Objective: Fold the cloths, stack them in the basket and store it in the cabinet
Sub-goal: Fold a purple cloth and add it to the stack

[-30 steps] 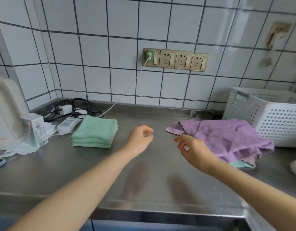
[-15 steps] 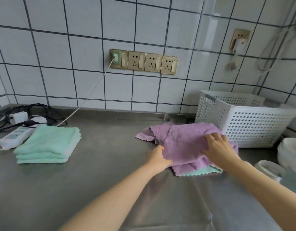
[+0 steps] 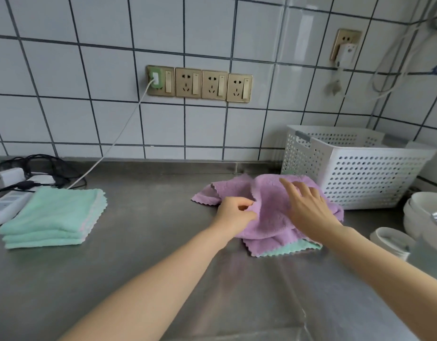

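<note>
while the steel counter [image 3: 143,254] is stretching across the view, a white perforated basket [image 3: 365,175] is standing at the right by the tiled wall, with a rumpled purple cloth [image 3: 269,217] lying just in front of it, scalloped along its edges and covering a mint cloth [image 3: 291,250] whose edge is peeking out beneath. a folded mint stack [image 3: 55,217] is sitting well apart at the left. the right hand [image 3: 308,210] is resting on the purple cloth with fingers spread, and the left hand [image 3: 234,214] is pinching a fold of it.

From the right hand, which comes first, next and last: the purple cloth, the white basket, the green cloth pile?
1. Purple cloth: under the right hand, touching.
2. White basket: just behind, to its right.
3. Folded green cloth pile: far left on the counter.
</note>
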